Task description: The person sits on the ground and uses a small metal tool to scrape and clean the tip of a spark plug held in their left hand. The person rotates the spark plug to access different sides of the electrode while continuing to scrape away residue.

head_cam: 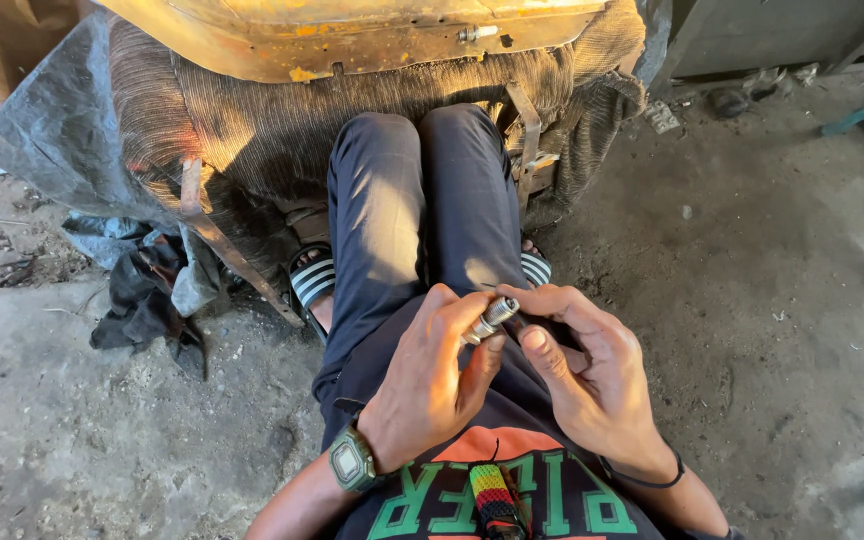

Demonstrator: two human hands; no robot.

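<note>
**Metal fitting pinched between both hands over the lap**

Metal fitting [489, 318], small and silvery, sits above the lap: left hand [430, 385] curls shut around it, right hand [592, 375] pinches its far end. Beyond the knees, striped sandals [312, 280], then a rusty yellow machine [352, 40] draped with cloth.

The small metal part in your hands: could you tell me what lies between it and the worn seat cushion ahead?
In the head view, only the person's dark-trousered legs lie between the metal part and the cushion.

Dark trousers [422, 200], striped sandals [310, 278], green wristwatch [353, 462], black wristband [642, 480], black printed shirt [552, 505].
</note>
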